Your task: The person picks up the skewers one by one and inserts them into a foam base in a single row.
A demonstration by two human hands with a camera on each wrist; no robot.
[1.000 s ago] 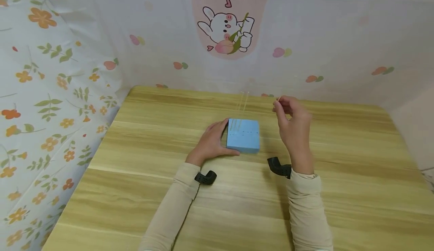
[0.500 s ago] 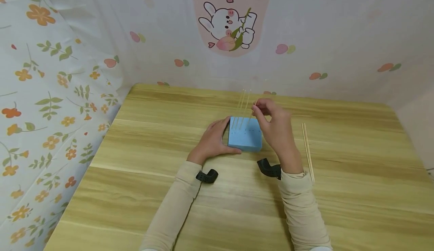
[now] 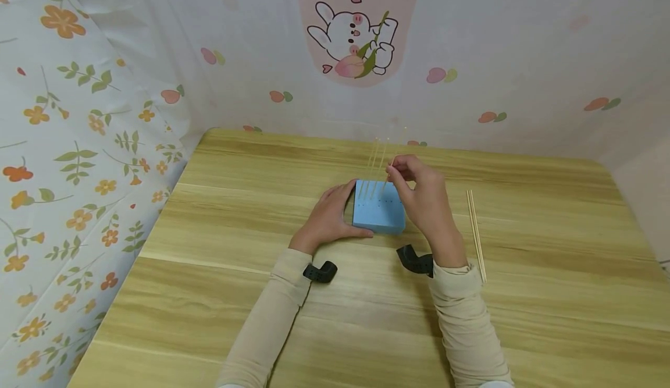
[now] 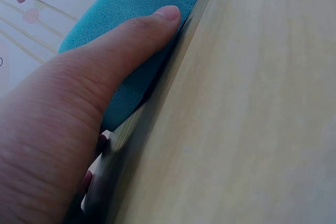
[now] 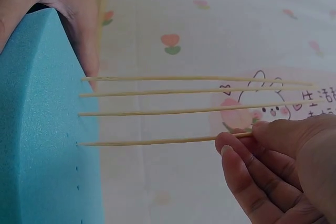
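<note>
One skewer [image 5: 157, 141] tight between right fingers [image 5: 239, 177], blue block [image 5: 47, 145] in grip of left fingers [image 3: 340, 194].

Over my feed I saw a wood-grained table [image 3: 183, 295] bearing a blue foam block [image 3: 378, 214] and, right of it, loose sticks [image 3: 476, 237].

High downward head view, close wrist views, sharing blue block [image 3: 379, 214]

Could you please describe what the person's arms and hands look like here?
The left hand and right hand are bare, with no gloves. The left sleeve and right sleeve are beige, the right one visibly wrinkled, each ending in a plain cuff. A bent black fitting shows at each wrist.
</note>
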